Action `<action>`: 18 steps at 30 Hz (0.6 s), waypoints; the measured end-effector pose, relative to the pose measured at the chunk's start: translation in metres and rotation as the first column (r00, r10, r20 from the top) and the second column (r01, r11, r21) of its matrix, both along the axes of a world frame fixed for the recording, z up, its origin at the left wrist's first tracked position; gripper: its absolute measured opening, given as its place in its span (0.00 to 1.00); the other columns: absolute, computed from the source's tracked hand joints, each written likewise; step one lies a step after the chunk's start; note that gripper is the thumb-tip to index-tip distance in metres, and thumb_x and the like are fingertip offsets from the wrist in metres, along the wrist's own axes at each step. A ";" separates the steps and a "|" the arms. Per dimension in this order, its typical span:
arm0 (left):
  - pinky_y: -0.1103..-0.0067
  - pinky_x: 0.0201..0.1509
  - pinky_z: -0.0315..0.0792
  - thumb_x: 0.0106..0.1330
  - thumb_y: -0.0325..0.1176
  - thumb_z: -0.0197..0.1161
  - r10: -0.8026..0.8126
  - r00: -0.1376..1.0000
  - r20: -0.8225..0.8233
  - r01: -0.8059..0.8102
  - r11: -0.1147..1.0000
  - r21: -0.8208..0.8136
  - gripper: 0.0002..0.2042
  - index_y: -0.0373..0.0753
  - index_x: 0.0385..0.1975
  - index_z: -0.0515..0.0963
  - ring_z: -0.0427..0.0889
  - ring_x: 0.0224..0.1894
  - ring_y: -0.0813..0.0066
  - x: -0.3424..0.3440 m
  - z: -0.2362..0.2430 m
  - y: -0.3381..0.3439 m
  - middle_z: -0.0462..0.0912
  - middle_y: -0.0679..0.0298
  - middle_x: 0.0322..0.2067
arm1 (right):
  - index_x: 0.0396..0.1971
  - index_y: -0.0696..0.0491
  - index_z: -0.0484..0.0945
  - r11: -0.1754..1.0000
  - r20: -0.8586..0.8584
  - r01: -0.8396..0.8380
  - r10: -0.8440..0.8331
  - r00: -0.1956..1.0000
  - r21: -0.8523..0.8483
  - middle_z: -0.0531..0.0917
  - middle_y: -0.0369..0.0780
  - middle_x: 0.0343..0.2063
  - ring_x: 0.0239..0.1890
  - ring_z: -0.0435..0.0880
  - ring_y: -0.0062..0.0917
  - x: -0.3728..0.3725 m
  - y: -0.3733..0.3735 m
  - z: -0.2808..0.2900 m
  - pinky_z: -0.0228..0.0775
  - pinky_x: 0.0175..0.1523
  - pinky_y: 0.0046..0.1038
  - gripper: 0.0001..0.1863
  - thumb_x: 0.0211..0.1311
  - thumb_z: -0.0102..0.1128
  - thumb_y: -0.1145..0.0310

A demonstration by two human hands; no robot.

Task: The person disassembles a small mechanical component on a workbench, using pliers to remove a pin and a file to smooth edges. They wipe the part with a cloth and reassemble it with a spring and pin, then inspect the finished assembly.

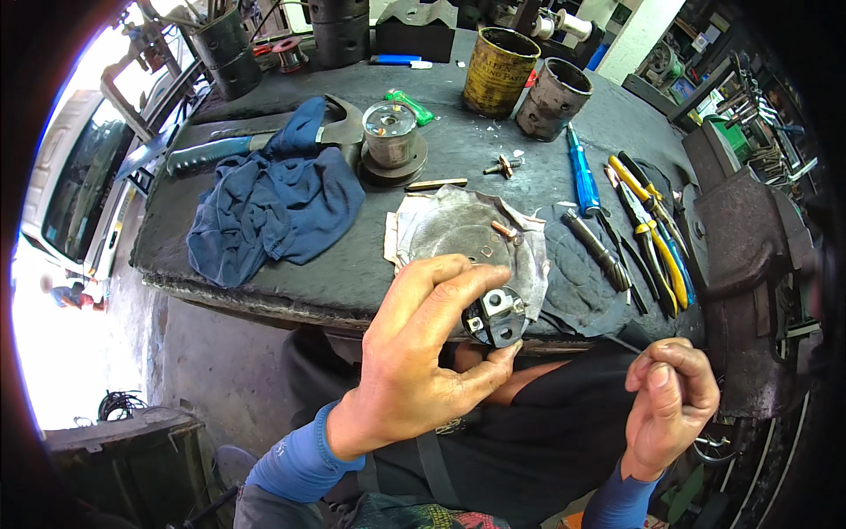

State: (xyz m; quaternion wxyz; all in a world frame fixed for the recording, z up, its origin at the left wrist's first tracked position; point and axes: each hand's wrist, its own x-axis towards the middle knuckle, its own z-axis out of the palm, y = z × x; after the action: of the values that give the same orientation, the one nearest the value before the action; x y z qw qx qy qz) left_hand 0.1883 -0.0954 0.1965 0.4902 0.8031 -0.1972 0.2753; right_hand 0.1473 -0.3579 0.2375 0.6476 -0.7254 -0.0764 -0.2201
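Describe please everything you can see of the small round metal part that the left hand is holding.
The small round metal part is a dark, disc-shaped piece with lighter, silvery blocks and small fittings on the face that shows. It looks like worn, greasy metal. The left hand holds it up in the air, pinched at its rim between the thumb below and the fingers above, with the face tilted toward the camera. It sits just in front of the workbench edge, below a crumpled metal sheet. Nothing else touches it.

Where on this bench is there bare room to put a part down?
Bare top lies between the blue rag and the dented metal plate, and behind the plate toward the yellow can. The right side is crowded with pliers and screwdrivers.
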 end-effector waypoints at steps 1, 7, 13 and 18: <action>0.69 0.56 0.82 0.46 0.27 0.85 0.011 1.000 -0.008 -0.011 1.000 0.003 0.31 0.34 0.55 0.86 0.87 0.51 0.57 -0.002 -0.003 0.000 0.85 0.51 0.50 | 0.43 0.64 0.85 1.000 -0.013 -0.015 0.015 1.000 0.010 0.85 0.47 0.38 0.29 0.83 0.22 -0.004 0.003 -0.004 0.78 0.35 0.22 0.10 0.67 0.72 0.75; 0.66 0.57 0.82 0.49 0.25 0.84 0.027 0.998 -0.056 -0.031 0.997 -0.074 0.29 0.35 0.56 0.86 0.86 0.54 0.54 -0.016 -0.014 0.003 0.83 0.51 0.53 | 0.46 0.67 0.86 0.995 -0.178 0.011 0.006 0.984 0.095 0.86 0.42 0.37 0.33 0.86 0.20 -0.011 0.027 -0.017 0.79 0.39 0.21 0.08 0.70 0.70 0.81; 0.66 0.58 0.83 0.49 0.25 0.85 0.004 0.997 -0.075 -0.014 0.991 -0.131 0.29 0.34 0.56 0.86 0.87 0.55 0.54 -0.024 -0.013 0.004 0.85 0.50 0.54 | 0.47 0.67 0.86 0.985 -0.223 0.030 0.009 0.975 0.171 0.87 0.41 0.35 0.32 0.85 0.19 -0.014 0.037 -0.025 0.78 0.38 0.21 0.09 0.71 0.71 0.80; 0.65 0.61 0.81 0.50 0.24 0.85 -0.007 0.997 -0.078 -0.005 0.989 -0.146 0.29 0.33 0.55 0.85 0.88 0.57 0.54 -0.026 -0.012 0.003 0.88 0.51 0.54 | 0.46 0.67 0.86 0.986 -0.227 0.010 0.028 0.974 0.165 0.87 0.41 0.35 0.32 0.85 0.20 -0.015 0.039 -0.025 0.78 0.38 0.22 0.09 0.70 0.71 0.80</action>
State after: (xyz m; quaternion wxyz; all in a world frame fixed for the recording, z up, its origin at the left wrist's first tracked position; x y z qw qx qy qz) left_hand 0.1624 -0.0924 0.1841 0.5554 0.7750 -0.1575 0.2572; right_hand 0.1326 -0.3192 0.2126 0.7109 -0.6895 0.0139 -0.1381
